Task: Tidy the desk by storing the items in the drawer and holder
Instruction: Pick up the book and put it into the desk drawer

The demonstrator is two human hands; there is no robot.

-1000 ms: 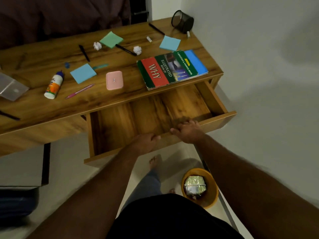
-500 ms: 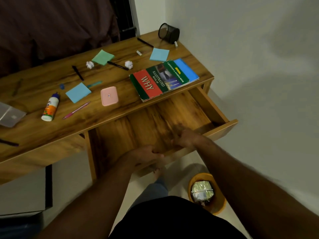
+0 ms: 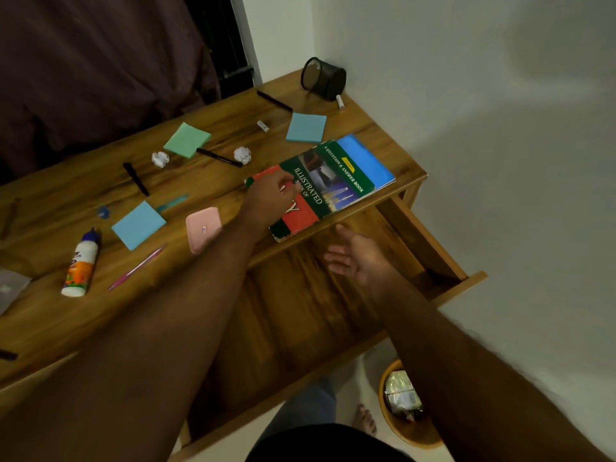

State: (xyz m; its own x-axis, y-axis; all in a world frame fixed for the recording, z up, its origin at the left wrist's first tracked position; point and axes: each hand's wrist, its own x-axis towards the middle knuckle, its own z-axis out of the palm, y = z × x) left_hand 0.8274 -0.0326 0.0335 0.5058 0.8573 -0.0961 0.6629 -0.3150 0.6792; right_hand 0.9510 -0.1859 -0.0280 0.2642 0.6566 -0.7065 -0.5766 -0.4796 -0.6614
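**Left hand reaching the book above the open drawer**

Left hand point(image 3: 271, 195) rests on the red near end of the book point(image 3: 328, 181), fingers loosely curled, not yet gripping. Right hand point(image 3: 356, 258) waits open, palm up, over the drawer point(image 3: 416, 235). The book overhangs the surface point(image 3: 50, 328) edge; sliding it nearward onto the waiting palm seems best. The drawer floor offers ample room; the mesh holder point(image 3: 323, 78) lies tipped at the far corner.
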